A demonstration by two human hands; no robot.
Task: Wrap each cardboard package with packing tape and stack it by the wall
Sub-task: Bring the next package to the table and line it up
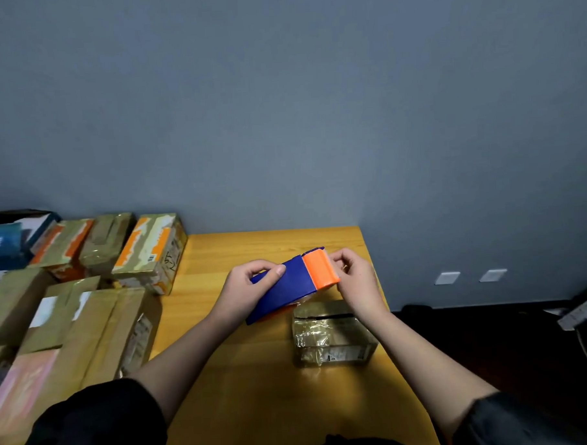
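Note:
A small cardboard package (332, 336), shiny with clear tape, sits on the yellow wooden table (265, 385) right of centre. Just above and behind it I hold a blue and orange tape dispenser (290, 284). My left hand (251, 288) grips the blue body, thumb on top. My right hand (353, 280) pinches at the orange end; whether tape is between its fingers cannot be told.
Several taped cardboard boxes (98, 328) crowd the left side, with more (150, 252) by the grey wall. A blue printed box (2, 248) stands far left. The table's right edge drops to a dark floor (492, 341).

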